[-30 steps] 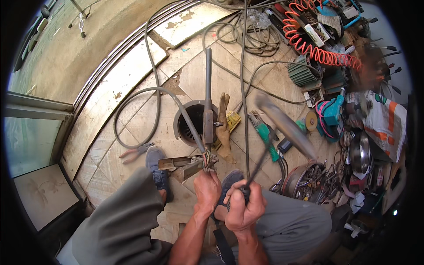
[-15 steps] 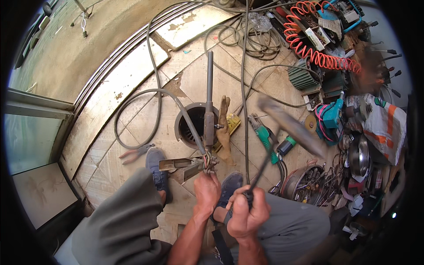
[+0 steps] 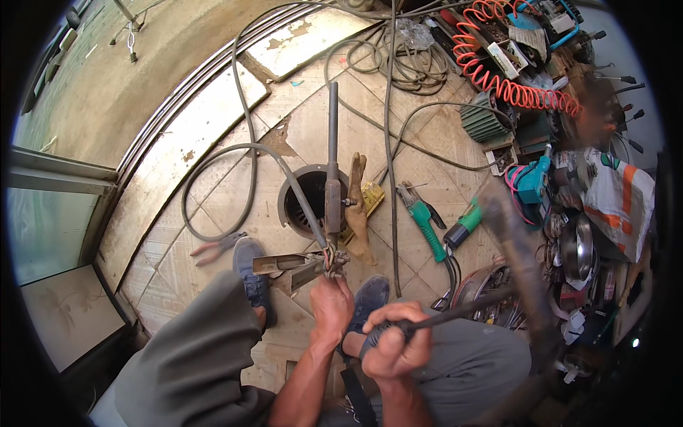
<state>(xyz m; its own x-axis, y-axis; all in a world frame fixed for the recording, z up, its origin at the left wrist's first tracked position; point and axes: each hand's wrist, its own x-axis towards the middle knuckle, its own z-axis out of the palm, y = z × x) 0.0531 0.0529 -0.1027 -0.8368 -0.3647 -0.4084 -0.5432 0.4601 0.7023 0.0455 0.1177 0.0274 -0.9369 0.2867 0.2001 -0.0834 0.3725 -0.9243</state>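
Observation:
My left hand (image 3: 331,306) is closed at the near end of a metal assembly, its fingertips against a clump of wires and metal (image 3: 333,265). From that clump a grey rod (image 3: 333,135) stretches away over a round drum-like opening (image 3: 290,206). Flat metal plates (image 3: 284,265) stick out to the left, and a thick grey cable (image 3: 295,181) runs into the clump. What exactly my fingers pinch is hidden. My right hand (image 3: 398,338) is wrapped round the black grip of a hammer (image 3: 466,307). Its long head, blurred by motion, is out to the right over my knee.
Red-handled pliers (image 3: 213,249) lie by my left shoe. A tan glove (image 3: 358,213) rests beside the round opening. Right of it are a green electrode holder (image 3: 425,228), a green-and-black tool (image 3: 464,226), cables, and piled tools. A glass door (image 3: 53,228) stands at left.
The hammer has swung right and toward me, its handle now pointing right instead of up. My right wrist has turned. My left hand stays at the metal clump.

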